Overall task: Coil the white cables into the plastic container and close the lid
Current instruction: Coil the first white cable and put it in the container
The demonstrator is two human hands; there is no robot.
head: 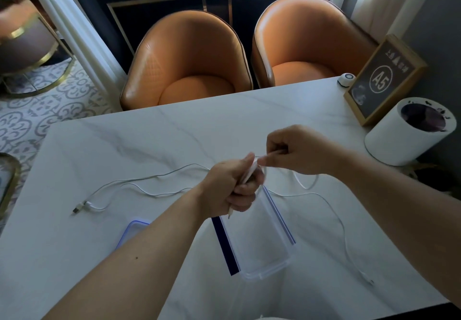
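Bare forearms reach over the marble tabletop (124, 150). Below them sits the clear plastic container (259, 240), open, its blue-rimmed lid (132, 230) lying to its left. Above it, the left hand (229, 187) clenches a bundle of white cables (250, 170), while the right hand (296, 150) pinches a strand. Loose cable trails across the tabletop on both sides.

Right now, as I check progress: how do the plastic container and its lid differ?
The plastic container lies in front of the person, open and empty, mostly in full view; the lid lies apart to its left, largely hidden under the left forearm. The container shows dark blue strips along its long sides; the lid shows a light blue rim. Both are clear plastic and rest on the marble table.
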